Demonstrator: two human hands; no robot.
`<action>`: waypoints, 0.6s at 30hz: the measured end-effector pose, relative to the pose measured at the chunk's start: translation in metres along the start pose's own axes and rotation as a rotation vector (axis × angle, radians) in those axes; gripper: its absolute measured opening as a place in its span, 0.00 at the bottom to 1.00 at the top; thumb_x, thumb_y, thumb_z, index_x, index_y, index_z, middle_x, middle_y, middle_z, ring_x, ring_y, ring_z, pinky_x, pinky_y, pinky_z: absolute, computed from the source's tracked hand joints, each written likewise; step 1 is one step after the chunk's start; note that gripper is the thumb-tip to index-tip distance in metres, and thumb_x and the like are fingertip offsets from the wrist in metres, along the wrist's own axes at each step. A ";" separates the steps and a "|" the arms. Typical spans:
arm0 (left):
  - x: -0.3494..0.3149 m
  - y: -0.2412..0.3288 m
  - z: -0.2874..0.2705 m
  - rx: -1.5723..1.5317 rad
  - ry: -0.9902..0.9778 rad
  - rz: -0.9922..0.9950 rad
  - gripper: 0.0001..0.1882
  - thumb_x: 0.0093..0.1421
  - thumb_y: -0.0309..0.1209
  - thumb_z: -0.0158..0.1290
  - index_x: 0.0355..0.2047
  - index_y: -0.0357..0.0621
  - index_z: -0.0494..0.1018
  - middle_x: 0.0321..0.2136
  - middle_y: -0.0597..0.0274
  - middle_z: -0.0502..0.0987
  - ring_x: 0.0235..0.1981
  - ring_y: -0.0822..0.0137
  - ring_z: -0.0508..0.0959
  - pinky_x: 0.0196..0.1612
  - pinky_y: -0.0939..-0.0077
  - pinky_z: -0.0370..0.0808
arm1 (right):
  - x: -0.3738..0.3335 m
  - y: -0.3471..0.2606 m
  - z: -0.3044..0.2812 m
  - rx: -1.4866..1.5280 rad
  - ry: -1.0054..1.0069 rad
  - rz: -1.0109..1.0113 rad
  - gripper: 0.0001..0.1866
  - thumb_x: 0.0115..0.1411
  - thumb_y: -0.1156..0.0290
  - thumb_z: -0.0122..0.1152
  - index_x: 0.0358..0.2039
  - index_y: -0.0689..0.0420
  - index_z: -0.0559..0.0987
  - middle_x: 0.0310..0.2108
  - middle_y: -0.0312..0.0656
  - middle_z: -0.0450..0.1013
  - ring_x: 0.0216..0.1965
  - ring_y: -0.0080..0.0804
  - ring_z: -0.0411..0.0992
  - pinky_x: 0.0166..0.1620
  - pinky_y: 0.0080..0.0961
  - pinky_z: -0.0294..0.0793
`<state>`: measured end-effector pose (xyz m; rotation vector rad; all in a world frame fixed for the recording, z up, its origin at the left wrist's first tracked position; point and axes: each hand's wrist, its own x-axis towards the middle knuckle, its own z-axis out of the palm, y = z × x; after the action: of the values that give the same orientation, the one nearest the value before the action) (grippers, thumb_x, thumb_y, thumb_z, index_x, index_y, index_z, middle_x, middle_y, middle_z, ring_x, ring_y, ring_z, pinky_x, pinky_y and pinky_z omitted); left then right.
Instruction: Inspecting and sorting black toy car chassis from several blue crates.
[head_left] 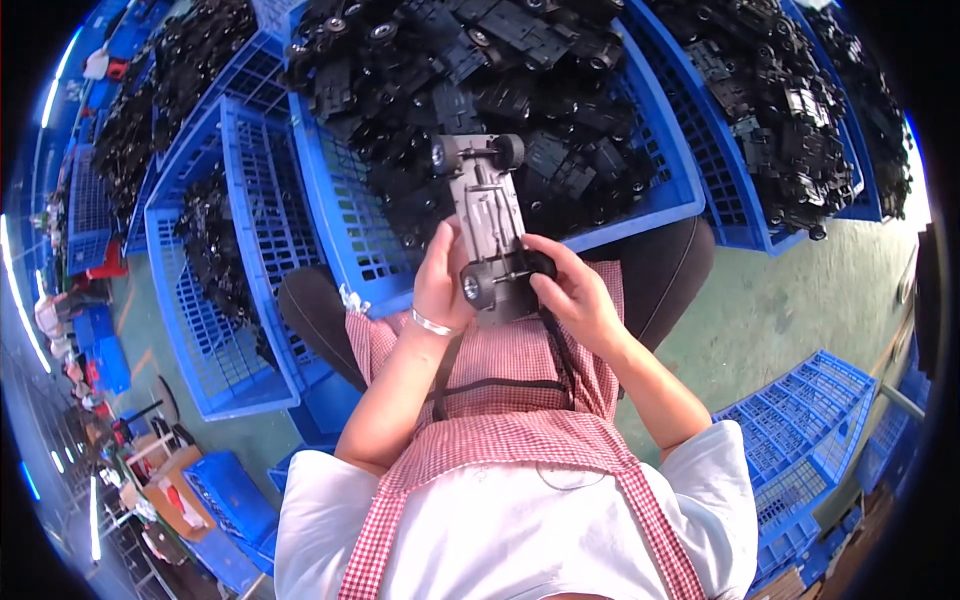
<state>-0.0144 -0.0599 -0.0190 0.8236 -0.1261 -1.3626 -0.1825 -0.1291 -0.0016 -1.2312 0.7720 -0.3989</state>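
Note:
A toy car chassis (490, 215) with black wheels is held between my two hands, its grey underside facing up. My left hand (438, 283) grips the chassis along its left side near the lower wheel, part of the fingers hidden behind it. My right hand (575, 293) has thumb and fingers closed at the lower right wheel. Directly beyond, a large blue crate (350, 250) holds a heap of black chassis (590, 165) like this one.
To the left stands another blue crate (262, 230) with black parts in it. At the right, a further blue crate (735, 190) is piled with chassis. Low blue baskets (800, 420) rest on the green floor (800, 310) at the lower right.

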 end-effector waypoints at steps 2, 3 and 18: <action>0.003 0.003 0.005 -0.205 -0.123 -0.069 0.39 0.63 0.58 0.30 0.60 0.34 0.53 0.56 0.48 0.62 0.56 0.55 0.66 0.58 0.62 0.64 | -0.007 0.000 0.009 -0.176 -0.071 -0.216 0.26 0.55 0.79 0.56 0.55 0.59 0.65 0.44 0.46 0.68 0.42 0.30 0.70 0.45 0.21 0.70; 0.003 0.004 0.004 -0.258 -0.213 -0.099 0.39 0.63 0.58 0.31 0.60 0.34 0.52 0.57 0.48 0.61 0.57 0.54 0.65 0.59 0.61 0.63 | -0.010 0.001 0.014 -0.120 -0.078 -0.120 0.27 0.52 0.79 0.59 0.54 0.59 0.66 0.45 0.46 0.68 0.45 0.35 0.70 0.46 0.24 0.71; 0.000 0.012 -0.007 -0.329 -0.204 -0.024 0.39 0.63 0.55 0.32 0.61 0.31 0.48 0.59 0.44 0.56 0.61 0.51 0.58 0.63 0.56 0.55 | -0.012 -0.001 0.001 -0.353 0.113 -0.550 0.13 0.59 0.78 0.45 0.43 0.65 0.73 0.25 0.42 0.76 0.27 0.26 0.75 0.34 0.20 0.73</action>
<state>-0.0005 -0.0570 -0.0172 0.4120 -0.0484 -1.4406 -0.1904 -0.1208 0.0030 -1.7691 0.6041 -0.8101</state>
